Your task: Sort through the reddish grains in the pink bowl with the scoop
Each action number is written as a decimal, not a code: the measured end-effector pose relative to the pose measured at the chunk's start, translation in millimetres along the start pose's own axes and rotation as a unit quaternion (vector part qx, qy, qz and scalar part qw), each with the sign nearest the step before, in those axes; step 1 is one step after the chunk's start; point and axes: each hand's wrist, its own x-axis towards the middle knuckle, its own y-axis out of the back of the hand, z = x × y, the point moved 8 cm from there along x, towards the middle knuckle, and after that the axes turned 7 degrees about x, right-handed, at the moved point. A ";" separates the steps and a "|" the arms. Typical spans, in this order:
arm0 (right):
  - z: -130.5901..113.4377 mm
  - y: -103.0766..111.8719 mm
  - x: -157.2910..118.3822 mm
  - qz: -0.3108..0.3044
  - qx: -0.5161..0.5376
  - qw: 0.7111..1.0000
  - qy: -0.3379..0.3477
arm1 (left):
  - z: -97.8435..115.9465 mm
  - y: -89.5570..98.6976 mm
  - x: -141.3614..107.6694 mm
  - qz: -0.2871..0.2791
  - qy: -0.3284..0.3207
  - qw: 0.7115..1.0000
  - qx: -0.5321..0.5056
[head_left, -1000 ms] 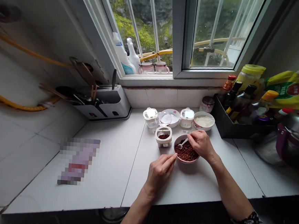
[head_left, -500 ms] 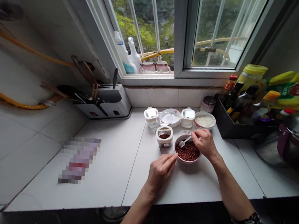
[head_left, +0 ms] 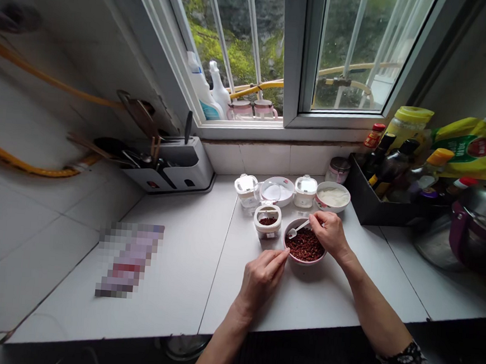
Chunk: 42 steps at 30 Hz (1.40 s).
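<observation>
A bowl (head_left: 304, 262) with a pink rim holds dark red dried bits. My right hand (head_left: 329, 233) pinches the handle of a small white spoon (head_left: 299, 227), whose tip is over the left part of the bowl. My left hand (head_left: 262, 276) has its fingertips closed on the bowl's lower left rim. Just left of the bowl stands an open-topped clear jar (head_left: 267, 222) with similar red bits inside. Behind are two more lidded jars (head_left: 246, 188) (head_left: 305, 191), a bowl of white grains (head_left: 277, 191) and a bowl of pale contents (head_left: 333, 197).
A grey utensil holder (head_left: 180, 168) stands at the back left, near a blurred purple item (head_left: 131, 260) on the white counter (head_left: 175, 289). At the right are a dark box (head_left: 375, 206) of bottles and a metal pot (head_left: 480, 234). A window is behind.
My right hand has shifted slightly left, and the spoon's tip has moved left and up, closer to the bowl's left rim. My left hand stays at the rim.
</observation>
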 end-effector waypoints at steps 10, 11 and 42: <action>15.2 -0.6 -1.9 -0.013 0.103 0.989 -0.110 | 0.0 1.2 0.5 0.006 -0.001 1.000 -0.003; 16.3 -0.6 -2.1 -0.011 0.113 0.987 -0.117 | 0.1 1.0 0.6 0.005 -0.002 1.000 -0.004; -67.2 -1.4 -0.8 0.080 -0.019 0.982 0.170 | 1.1 -0.2 0.7 0.006 -0.007 1.000 0.011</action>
